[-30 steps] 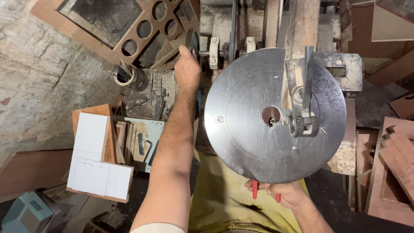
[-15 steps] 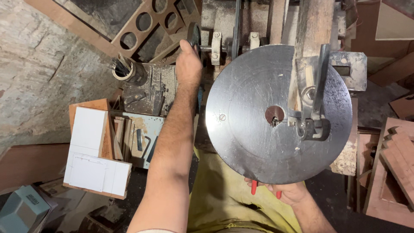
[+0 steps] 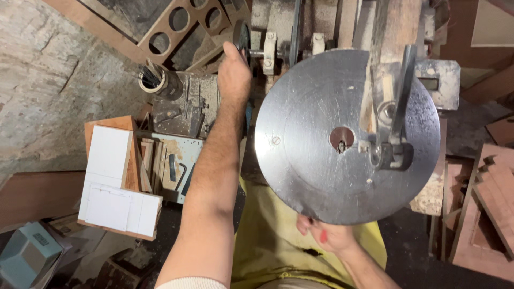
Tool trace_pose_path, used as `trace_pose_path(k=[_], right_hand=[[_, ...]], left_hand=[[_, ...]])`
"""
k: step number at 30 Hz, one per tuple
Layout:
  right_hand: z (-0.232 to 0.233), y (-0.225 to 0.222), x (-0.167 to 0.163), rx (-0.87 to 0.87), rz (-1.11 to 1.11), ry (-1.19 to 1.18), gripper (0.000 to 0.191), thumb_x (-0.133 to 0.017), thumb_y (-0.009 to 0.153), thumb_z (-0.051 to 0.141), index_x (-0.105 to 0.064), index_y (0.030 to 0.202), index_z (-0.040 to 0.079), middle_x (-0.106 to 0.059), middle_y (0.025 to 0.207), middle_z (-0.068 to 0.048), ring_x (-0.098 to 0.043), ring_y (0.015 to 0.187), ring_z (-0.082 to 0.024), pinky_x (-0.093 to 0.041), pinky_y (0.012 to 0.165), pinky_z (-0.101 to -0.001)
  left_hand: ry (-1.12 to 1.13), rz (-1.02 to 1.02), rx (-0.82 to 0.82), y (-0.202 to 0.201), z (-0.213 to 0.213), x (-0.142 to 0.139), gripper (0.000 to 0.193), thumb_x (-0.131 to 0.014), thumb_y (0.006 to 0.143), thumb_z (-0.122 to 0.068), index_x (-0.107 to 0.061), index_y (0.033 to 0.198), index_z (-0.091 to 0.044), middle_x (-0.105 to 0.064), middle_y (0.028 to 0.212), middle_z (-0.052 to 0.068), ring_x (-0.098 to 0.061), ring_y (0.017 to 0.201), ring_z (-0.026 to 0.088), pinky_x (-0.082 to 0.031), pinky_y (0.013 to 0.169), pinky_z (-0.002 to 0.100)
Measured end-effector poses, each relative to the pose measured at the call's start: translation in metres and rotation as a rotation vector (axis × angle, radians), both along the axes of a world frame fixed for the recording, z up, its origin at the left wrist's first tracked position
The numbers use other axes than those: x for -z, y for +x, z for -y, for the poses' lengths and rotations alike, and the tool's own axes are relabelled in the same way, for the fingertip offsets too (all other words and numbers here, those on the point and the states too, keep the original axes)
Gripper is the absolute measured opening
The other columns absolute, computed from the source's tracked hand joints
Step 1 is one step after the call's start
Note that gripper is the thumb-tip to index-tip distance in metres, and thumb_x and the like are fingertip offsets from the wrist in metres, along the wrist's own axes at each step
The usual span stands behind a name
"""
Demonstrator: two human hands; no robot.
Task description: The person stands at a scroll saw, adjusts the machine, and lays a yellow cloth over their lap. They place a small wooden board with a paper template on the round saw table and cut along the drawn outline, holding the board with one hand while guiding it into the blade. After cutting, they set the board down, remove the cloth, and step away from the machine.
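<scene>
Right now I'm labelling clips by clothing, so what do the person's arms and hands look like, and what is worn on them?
Both hands are bare, no gloves. The left hand and its long forearm are uncovered up to a pale ribbed sleeve edge. The right hand and its forearm show no sleeve. No watch or rings visible.

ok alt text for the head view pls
Seen from above, a person's left hand grips a small wheel on a workshop machine, while the right hand sits under a large round metal disc, holding something red.

A woodworking workshop is indicated by a round metal machine table (image 3: 321, 155), stacked cut wood pieces (image 3: 490, 208) and dusty tool clutter (image 3: 184, 109).
</scene>
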State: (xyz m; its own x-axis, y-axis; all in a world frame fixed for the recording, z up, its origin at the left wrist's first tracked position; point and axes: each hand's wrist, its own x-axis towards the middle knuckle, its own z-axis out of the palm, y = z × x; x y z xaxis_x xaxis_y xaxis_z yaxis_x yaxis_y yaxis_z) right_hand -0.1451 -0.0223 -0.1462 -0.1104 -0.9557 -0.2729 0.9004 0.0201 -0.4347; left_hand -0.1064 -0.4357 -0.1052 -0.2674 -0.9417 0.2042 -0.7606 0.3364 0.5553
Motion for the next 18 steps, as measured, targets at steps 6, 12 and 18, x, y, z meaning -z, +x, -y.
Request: trace_pose_path(k=[6, 12, 18], right_hand=[[0.007, 0.006, -0.010, -0.010, -0.140, 0.031, 0.040, -0.058, 0.083, -0.007, -0.059, 0.123, -0.006, -0.063, 0.092, -0.019, -0.061, 0.083, -0.032, -0.050, 0.072, -0.0481], [-0.023, -0.018, -0.030, -0.152, -0.186, -0.064, 0.018, -0.052, 0.069, -0.008, -0.064, 0.082, -0.007, -0.067, 0.114, -0.025, -0.069, 0.106, -0.037, -0.054, 0.096, -0.0539], [-0.089, -0.013, -0.041, -0.465, -0.195, 0.264, 0.034, -0.052, 0.062, -0.010, -0.062, 0.093, -0.001, -0.068, 0.103, -0.028, -0.071, 0.083, -0.038, -0.054, 0.075, -0.0496]], left_hand=[[0.180, 0.052, 0.022, 0.004, -0.004, -0.017, 0.031, -0.046, 0.108, -0.028, -0.041, 0.118, 0.001, -0.071, 0.100, 0.029, -0.067, 0.097, 0.048, -0.050, 0.083, 0.060], [0.284, 0.077, 0.079, 0.020, -0.011, -0.027, 0.057, -0.075, 0.090, -0.020, -0.035, 0.124, 0.004, -0.062, 0.117, 0.032, -0.063, 0.108, 0.045, -0.050, 0.089, 0.055], [-0.065, -0.714, 0.027, 0.057, -0.092, -0.039, 0.030, -0.065, 0.102, -0.010, -0.048, 0.125, 0.001, -0.069, 0.101, 0.014, -0.069, 0.092, 0.021, -0.059, 0.083, 0.036]])
